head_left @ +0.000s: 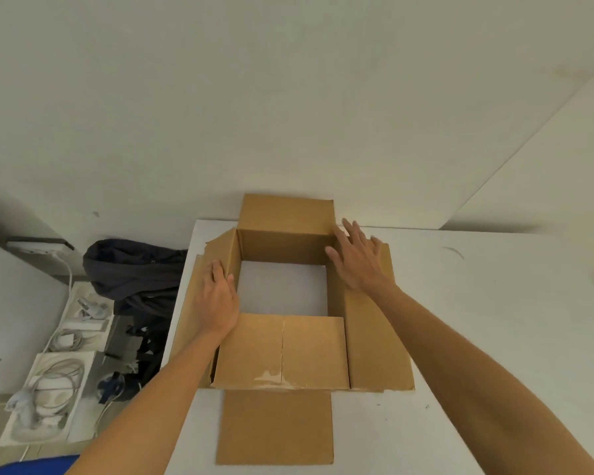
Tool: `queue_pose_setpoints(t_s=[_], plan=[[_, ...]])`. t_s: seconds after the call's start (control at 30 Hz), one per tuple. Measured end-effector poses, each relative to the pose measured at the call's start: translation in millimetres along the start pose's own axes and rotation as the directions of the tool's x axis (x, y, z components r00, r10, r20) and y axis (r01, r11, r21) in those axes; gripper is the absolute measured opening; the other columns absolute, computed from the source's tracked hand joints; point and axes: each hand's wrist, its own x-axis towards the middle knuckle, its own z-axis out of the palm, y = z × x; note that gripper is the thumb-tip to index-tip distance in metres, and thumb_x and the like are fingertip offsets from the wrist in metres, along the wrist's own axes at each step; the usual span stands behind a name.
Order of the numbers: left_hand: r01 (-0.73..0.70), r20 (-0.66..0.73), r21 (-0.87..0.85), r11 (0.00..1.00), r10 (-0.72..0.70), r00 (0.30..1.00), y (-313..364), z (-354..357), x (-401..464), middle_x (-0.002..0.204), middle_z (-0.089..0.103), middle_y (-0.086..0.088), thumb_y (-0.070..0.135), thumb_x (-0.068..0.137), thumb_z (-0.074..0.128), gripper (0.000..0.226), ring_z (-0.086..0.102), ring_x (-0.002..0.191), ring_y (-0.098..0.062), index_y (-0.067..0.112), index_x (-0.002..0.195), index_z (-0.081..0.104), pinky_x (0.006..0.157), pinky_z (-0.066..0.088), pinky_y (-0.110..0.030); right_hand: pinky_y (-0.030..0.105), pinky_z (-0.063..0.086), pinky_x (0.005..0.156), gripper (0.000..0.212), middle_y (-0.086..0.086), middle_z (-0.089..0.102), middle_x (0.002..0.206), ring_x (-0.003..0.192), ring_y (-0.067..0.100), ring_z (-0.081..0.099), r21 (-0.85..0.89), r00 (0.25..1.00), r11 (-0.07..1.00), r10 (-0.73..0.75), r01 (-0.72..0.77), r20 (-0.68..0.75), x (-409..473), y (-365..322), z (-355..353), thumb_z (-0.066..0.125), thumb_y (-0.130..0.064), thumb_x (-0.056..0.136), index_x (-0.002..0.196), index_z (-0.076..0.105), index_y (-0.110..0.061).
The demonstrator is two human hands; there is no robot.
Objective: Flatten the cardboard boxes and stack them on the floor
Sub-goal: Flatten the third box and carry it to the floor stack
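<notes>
A brown cardboard box (282, 351) stands on a white table (477, 320), open at top and bottom, so the tabletop shows through its middle. Its flaps are spread outward on all sides; the near flap hangs past the table's front area. My left hand (218, 303) rests on the top edge of the left wall, fingers curled over it. My right hand (357, 262) lies flat with spread fingers on the right wall near the far right corner.
Left of the table, on the floor, lie a dark bundle of clothing (134, 272), white trays with cables and chargers (52, 395) and a power strip (35, 246). A white wall stands right behind the table. A blue item (31, 466) shows at the bottom left.
</notes>
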Motion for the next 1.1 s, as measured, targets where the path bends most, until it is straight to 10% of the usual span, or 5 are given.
queue_pose_setpoints(t_s=[0.37,0.5,0.63,0.8,1.1], plan=[[-0.463,0.18,0.381,0.801,0.427,0.886,26.1,-23.6,-58.8,0.106,0.075,0.0,0.042,0.106,0.028,0.058,0.056,0.13,-0.02,0.022,0.08,0.076,0.113,-0.018,-0.066,0.046,0.045,0.105,0.082,0.011,0.051,0.148,0.129,0.034,0.054,0.545,0.776,0.566,0.551,-0.618,0.307,-181.4,24.0,-5.2,0.051,-0.067,0.096,0.154,0.035,-0.012],[-0.396,0.15,0.338,0.854,0.366,0.918,68.3,-69.7,-76.4,0.048,0.05,0.006,0.036,0.104,0.029,0.062,0.065,0.061,-0.02,0.016,0.049,0.049,0.112,0.032,-0.054,0.045,0.05,0.103,0.071,0.012,0.06,0.141,0.122,0.034,0.059,0.6,0.777,0.559,0.603,-0.572,0.178,-190.3,15.9,-27.3,0.065,-0.055,0.094,0.147,0.048,-0.011],[-0.396,0.633,0.17,0.902,0.208,0.746,81.9,-105.4,-82.8,0.056,0.046,-0.001,0.04,0.095,0.056,0.043,0.051,0.055,-0.022,0.007,0.065,0.057,0.057,0.039,-0.03,0.045,0.051,0.099,0.065,0.015,0.06,0.14,0.122,0.036,0.06,0.565,0.803,0.625,0.584,-0.539,0.119,-188.8,3.8,-48.3,0.067,-0.042,0.096,0.147,0.047,-0.008],[-0.537,0.89,0.125,0.834,0.146,0.433,56.9,-71.4,-121.3,0.138,0.056,-0.001,0.046,0.089,0.069,0.063,0.056,0.123,-0.023,0.023,0.143,0.048,0.104,0.047,-0.039,0.051,0.053,0.1,0.061,0.014,0.056,0.142,0.122,0.037,0.059,0.509,0.834,0.692,0.543,-0.512,0.1,-196.7,-15.6,-54.5,0.063,-0.033,0.101,0.15,0.036,-0.009],[-0.675,0.666,0.301,0.674,0.358,0.655,31.3,-11.9,-147.9,0.116,0.06,-0.013,0.01,0.094,0.051,0.03,0.057,0.109,-0.035,0.016,0.121,0.063,0.09,0.046,-0.041,0.047,0.057,0.091,0.051,0.014,0.058,0.135,0.113,0.037,0.064,0.389,0.863,0.777,0.492,-0.495,0.116,-189.4,-22.1,-63.4,0.062,-0.03,0.101,0.141,0.037,-0.01]])
